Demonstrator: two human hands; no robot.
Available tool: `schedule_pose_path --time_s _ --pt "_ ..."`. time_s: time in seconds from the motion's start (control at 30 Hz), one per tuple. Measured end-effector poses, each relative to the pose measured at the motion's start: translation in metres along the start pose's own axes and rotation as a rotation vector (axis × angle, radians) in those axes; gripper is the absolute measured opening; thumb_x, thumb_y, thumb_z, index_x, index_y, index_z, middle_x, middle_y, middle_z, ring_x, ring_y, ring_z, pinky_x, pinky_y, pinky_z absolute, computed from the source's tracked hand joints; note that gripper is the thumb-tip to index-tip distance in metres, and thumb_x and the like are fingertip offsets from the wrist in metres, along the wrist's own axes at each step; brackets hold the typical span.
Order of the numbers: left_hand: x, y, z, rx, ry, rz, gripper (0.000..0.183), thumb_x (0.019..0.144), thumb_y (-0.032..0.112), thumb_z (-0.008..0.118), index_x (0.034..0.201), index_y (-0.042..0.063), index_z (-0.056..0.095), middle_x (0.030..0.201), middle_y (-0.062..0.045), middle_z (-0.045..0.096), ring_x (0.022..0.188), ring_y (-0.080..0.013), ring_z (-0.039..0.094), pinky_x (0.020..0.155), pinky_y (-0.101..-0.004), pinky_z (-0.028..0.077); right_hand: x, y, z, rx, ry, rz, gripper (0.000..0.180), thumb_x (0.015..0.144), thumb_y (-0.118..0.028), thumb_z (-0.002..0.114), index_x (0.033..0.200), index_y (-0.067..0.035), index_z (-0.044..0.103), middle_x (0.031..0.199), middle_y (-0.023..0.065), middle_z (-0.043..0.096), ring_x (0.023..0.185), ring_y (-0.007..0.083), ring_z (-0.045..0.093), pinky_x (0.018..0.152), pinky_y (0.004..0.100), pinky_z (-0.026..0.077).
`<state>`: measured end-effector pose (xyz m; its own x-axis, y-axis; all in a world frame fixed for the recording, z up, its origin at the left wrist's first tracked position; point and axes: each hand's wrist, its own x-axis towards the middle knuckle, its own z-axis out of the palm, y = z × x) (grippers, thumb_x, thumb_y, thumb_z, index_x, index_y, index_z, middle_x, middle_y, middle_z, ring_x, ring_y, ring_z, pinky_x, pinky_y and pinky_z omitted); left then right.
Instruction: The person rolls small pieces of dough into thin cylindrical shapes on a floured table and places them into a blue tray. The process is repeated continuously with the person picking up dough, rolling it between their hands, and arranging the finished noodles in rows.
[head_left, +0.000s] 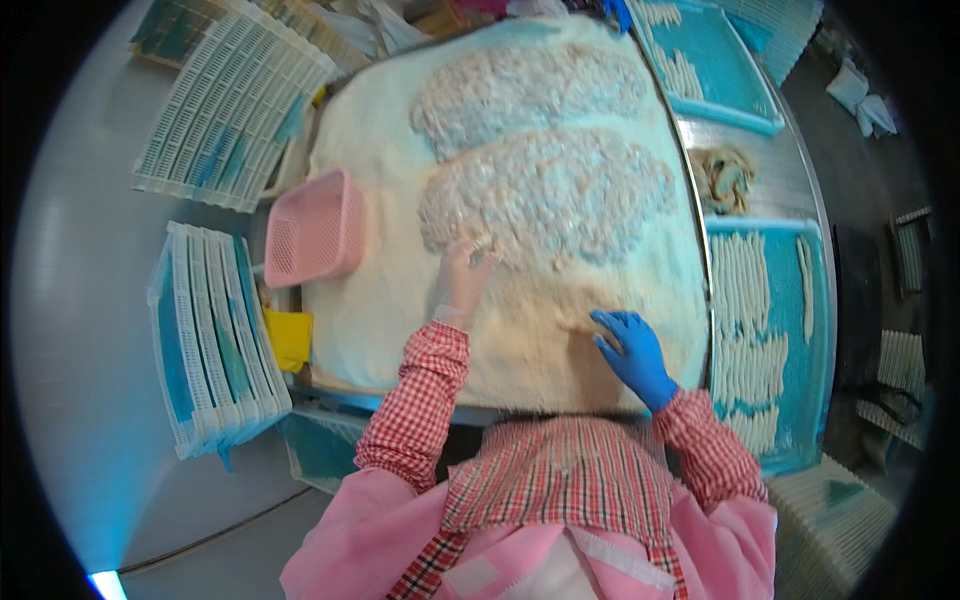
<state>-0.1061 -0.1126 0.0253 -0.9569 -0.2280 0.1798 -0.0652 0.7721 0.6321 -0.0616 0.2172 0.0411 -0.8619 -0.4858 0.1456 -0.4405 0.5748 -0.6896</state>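
A wide work surface coated in pale powder (375, 330) lies before me, with two heaps of wet, lumpy pieces on it. My left hand (463, 274), in a thin pale glove, touches the lower left edge of the nearer heap (547, 195); its fingers are bent, and whether they grip a piece cannot be told. Beyond lies the farther heap (525, 90). My right hand (630, 352), in a blue glove, is over the powder near the front right, fingers apart, beside a small powdered piece (574, 322).
A pink plastic basket (349, 240) sits at the left edge above a yellow item (289, 339). Stacked white trays (225, 337) stand farther left. At right, blue trays (814, 420) hold rows of pale strips (741, 285), with a crumpled cloth (724, 180) between them.
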Motion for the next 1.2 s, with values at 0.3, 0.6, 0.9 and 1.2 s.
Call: schedule_pose_path --time_s 0.3,0.6,0.9,1.2 --pt "0.051 0.016 0.008 0.218 -0.173 -0.105 0.022 0.079 0.019 0.070 0.095 0.004 0.069 0.093 -0.016 0.064 0.089 -0.0325 0.063 0.078 -0.0416 0.051 0.019 -0.015 0.003 -0.032 0.035 0.048 0.042 0.086 -0.017 0.067 0.127 -0.010 0.058 0.108 0.0113 0.063 0.095 0.0296 0.060 0.079 0.0408 0.050" --pt "-0.053 0.001 -0.043 0.122 -0.449 0.328 0.025 0.082 0.014 0.067 0.102 0.000 0.067 0.108 -0.017 0.064 0.098 -0.0312 0.062 0.083 -0.0380 0.050 0.022 -0.039 0.078 -0.335 -0.195 -0.470 0.038 0.078 -0.015 0.065 0.116 -0.009 0.062 0.111 0.0088 0.060 0.095 0.0262 0.057 0.081 0.0397 0.047" --pt "-0.086 -0.004 -0.020 0.334 -0.256 -0.065 0.041 0.080 0.014 0.071 0.118 0.002 0.062 0.113 -0.017 0.064 0.098 -0.0264 0.063 0.081 -0.0326 0.051 0.036 0.013 0.013 -0.055 0.049 0.026 0.059 0.075 0.002 0.066 0.130 -0.016 0.057 0.111 0.0111 0.061 0.095 0.0280 0.056 0.079 0.0378 0.048" --pt "-0.077 0.003 -0.016 0.047 -0.382 0.424 0.036 0.083 0.017 0.070 0.114 0.001 0.063 0.121 -0.017 0.062 0.107 -0.0270 0.062 0.086 -0.0338 0.051 0.019 -0.012 0.031 -0.300 -0.065 -0.026 0.038 0.078 -0.017 0.072 0.114 -0.012 0.062 0.099 0.0086 0.062 0.092 0.0268 0.058 0.076 0.0403 0.048"
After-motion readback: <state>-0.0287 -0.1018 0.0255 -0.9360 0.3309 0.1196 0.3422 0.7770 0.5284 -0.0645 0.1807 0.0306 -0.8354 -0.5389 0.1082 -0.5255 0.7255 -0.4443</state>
